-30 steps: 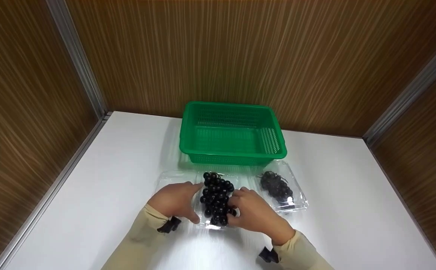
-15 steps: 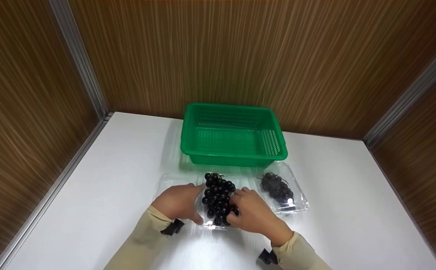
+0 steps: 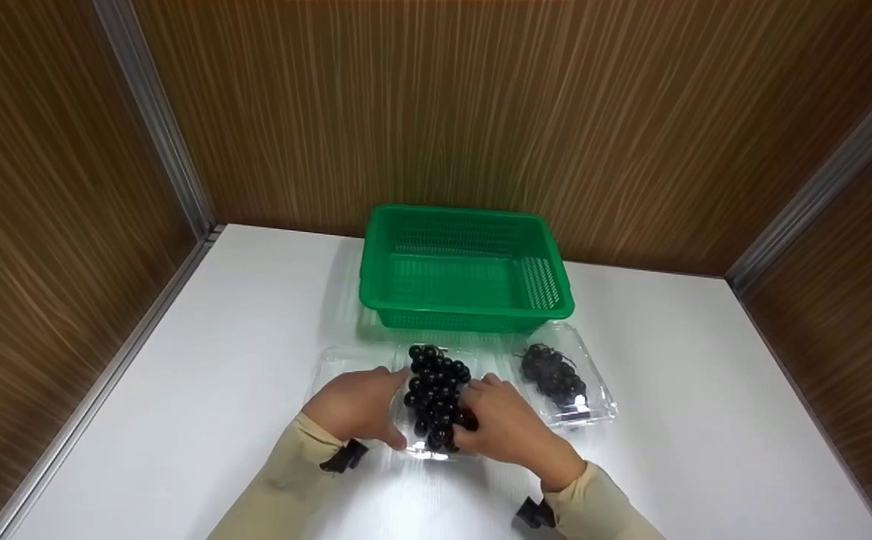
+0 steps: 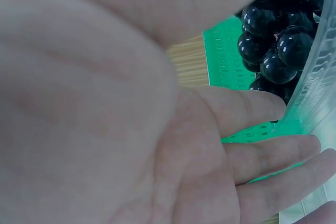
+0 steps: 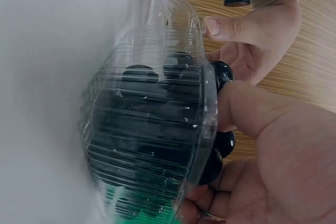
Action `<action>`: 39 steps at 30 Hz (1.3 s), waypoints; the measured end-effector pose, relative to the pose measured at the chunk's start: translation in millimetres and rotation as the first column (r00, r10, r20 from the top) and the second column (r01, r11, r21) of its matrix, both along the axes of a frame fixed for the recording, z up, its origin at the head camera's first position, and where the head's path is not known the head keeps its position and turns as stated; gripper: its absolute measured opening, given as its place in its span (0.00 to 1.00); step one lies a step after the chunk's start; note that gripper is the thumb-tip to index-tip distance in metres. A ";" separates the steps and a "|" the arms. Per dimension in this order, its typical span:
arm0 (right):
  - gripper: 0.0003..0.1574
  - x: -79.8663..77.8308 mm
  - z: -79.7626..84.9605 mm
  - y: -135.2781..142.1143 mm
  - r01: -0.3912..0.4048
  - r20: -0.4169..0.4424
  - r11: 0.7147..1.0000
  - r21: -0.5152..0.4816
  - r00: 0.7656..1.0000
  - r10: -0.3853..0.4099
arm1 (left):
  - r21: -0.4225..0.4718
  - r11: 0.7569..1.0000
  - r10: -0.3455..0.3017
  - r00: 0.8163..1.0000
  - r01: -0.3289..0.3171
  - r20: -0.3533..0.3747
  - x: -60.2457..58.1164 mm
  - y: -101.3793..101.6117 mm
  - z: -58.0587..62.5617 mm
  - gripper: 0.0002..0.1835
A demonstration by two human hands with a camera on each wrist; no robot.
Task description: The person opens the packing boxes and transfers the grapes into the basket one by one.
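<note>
While your left hand (image 3: 357, 405) rests along the side of the clear container (image 3: 422, 453), fingers pretty straight, your right hand (image 3: 509, 424) has the black grapes (image 3: 430, 394) pinched at their right edge. They're lying in that container on the tabletop (image 3: 675, 375), near the green basket (image 3: 473, 310), another boxed bunch (image 3: 552, 375) just to the right.

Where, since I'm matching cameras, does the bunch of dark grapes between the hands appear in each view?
Head: the grapes sit below centre, between left hand and right hand.
Left wrist: upper right.
Right wrist: around the centre, mostly behind the clear container.
Shared landmark: the green basket, only partly seen in the wrist views.
</note>
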State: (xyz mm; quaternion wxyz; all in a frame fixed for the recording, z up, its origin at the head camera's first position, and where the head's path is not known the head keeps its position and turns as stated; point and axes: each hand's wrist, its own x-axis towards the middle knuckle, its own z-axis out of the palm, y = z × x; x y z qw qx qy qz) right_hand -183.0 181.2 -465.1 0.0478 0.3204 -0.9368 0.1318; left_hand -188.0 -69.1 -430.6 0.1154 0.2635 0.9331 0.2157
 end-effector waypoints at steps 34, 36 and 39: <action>0.05 -2.0 -4.9 -2.6 0.055 -0.038 0.987 -0.151 0.997 -0.062 | -0.126 0.991 0.055 0.998 -0.052 0.020 3.1 3.1 4.1 0.58; 0.05 -1.1 -4.8 -1.6 0.051 -0.038 0.989 -0.138 0.998 -0.057 | -0.121 0.991 0.050 0.999 -0.048 0.014 3.4 4.4 4.2 0.57; 0.05 0.2 -3.9 -0.2 0.059 -0.017 0.990 -0.125 0.998 -0.062 | -0.112 0.993 0.042 0.999 -0.041 0.005 3.7 6.2 4.3 0.56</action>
